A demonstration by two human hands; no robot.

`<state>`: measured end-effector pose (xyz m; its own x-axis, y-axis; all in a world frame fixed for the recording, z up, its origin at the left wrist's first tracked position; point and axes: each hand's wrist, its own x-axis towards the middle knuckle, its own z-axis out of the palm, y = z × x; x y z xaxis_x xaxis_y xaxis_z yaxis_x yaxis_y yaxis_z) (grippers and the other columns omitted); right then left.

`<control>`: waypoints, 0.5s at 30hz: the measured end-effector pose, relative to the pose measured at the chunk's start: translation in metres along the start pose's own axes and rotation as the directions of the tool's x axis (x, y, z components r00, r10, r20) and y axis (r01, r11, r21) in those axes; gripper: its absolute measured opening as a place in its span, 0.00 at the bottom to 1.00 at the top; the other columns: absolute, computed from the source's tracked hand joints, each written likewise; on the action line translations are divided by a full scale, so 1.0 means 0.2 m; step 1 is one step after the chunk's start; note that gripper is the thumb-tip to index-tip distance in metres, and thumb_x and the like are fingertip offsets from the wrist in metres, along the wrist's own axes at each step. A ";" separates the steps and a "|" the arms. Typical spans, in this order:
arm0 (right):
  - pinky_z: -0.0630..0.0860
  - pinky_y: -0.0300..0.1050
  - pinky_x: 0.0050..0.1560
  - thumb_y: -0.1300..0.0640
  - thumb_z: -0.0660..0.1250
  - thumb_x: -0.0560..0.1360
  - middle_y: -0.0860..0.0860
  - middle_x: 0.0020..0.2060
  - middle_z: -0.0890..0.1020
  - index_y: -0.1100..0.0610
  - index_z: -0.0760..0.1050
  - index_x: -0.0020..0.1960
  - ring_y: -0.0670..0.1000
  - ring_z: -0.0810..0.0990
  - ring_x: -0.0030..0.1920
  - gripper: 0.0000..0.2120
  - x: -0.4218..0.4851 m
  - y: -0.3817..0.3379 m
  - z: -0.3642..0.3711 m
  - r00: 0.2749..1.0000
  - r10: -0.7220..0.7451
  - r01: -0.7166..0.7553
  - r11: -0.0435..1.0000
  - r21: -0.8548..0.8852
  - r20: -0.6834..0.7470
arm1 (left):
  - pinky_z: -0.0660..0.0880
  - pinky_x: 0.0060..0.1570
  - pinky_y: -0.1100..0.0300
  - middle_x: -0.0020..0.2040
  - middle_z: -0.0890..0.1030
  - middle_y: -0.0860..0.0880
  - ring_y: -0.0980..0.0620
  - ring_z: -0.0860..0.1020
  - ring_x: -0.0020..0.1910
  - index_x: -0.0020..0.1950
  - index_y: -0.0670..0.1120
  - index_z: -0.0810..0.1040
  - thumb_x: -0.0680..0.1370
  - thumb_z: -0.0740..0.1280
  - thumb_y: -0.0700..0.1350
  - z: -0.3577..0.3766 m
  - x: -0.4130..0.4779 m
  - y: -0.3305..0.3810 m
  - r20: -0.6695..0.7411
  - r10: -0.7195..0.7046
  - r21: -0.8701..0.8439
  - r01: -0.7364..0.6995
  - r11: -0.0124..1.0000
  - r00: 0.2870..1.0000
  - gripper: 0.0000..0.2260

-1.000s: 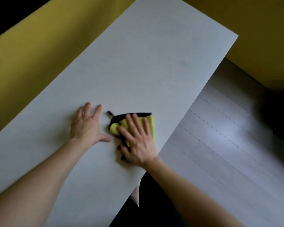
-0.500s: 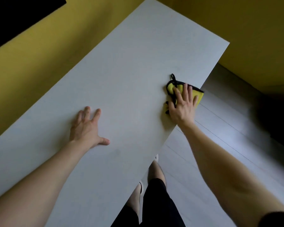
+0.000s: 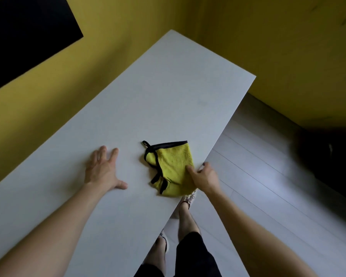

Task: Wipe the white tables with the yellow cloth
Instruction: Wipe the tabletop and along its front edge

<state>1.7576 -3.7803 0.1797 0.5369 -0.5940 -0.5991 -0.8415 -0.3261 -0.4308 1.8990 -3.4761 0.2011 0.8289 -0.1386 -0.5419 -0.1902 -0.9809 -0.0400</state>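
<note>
The yellow cloth, trimmed in black with a small loop, lies crumpled on the white table close to its right edge. My right hand is at that edge. Its thumb lies on the cloth's right side and its curled fingers hold the cloth's border. My left hand rests flat on the tabletop to the left of the cloth, fingers spread, a short gap away from it.
Yellow walls run behind and left of the table. A black panel hangs at the upper left. Grey plank floor lies to the right, with a dark object on it. My legs and shoes stand by the table's edge.
My right hand has drawn the cloth back along the right edge towards me. It has shifted from pressing flat on top to holding the cloth's right side. My left hand has stayed put.
</note>
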 end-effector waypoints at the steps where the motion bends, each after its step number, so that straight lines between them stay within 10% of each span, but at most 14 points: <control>1: 0.83 0.55 0.55 0.35 0.72 0.79 0.58 0.50 0.87 0.58 0.79 0.51 0.61 0.86 0.53 0.24 -0.01 0.00 0.00 0.997 0.022 -0.021 1.000 -0.010 0.076 | 0.59 0.83 0.43 0.88 0.44 0.43 0.38 0.47 0.87 0.88 0.57 0.44 0.59 0.82 0.73 0.00 0.00 0.00 0.003 -0.003 0.012 0.003 1.000 1.000 0.69; 4: 0.85 0.56 0.42 0.39 0.74 0.78 0.57 0.30 0.85 0.60 0.78 0.35 0.56 0.85 0.34 0.26 0.02 -0.01 -0.04 0.996 -0.001 0.011 0.994 -0.105 0.090 | 0.59 0.83 0.44 0.88 0.44 0.42 0.39 0.47 0.87 0.88 0.53 0.44 0.62 0.81 0.72 -0.03 -0.03 0.05 0.024 0.005 0.057 -0.007 0.998 1.000 0.67; 7: 0.82 0.46 0.36 0.46 0.73 0.79 0.55 0.30 0.85 0.61 0.83 0.41 0.50 0.81 0.27 0.18 0.02 -0.12 -0.17 0.981 -0.062 0.104 0.969 -0.226 0.184 | 0.60 0.82 0.45 0.88 0.44 0.42 0.41 0.47 0.88 0.88 0.53 0.47 0.65 0.80 0.68 -0.09 -0.04 0.14 0.037 0.059 0.075 -0.062 0.995 0.998 0.62; 15: 0.73 0.47 0.46 0.54 0.66 0.82 0.54 0.48 0.79 0.57 0.80 0.54 0.61 0.81 0.48 0.07 0.24 -0.59 -0.58 0.872 -0.487 0.480 0.840 -0.254 0.038 | 0.64 0.80 0.43 0.88 0.47 0.42 0.41 0.53 0.86 0.88 0.52 0.54 0.76 0.75 0.65 -0.33 0.11 0.44 0.037 0.171 -0.049 -0.169 0.984 0.985 0.47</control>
<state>1.8763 -3.8550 0.2797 0.8807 -0.3315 -0.3383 -0.4642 -0.7457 -0.4780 1.9357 -3.5748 0.2415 0.7640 -0.2987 -0.5719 -0.3012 -0.9490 0.0932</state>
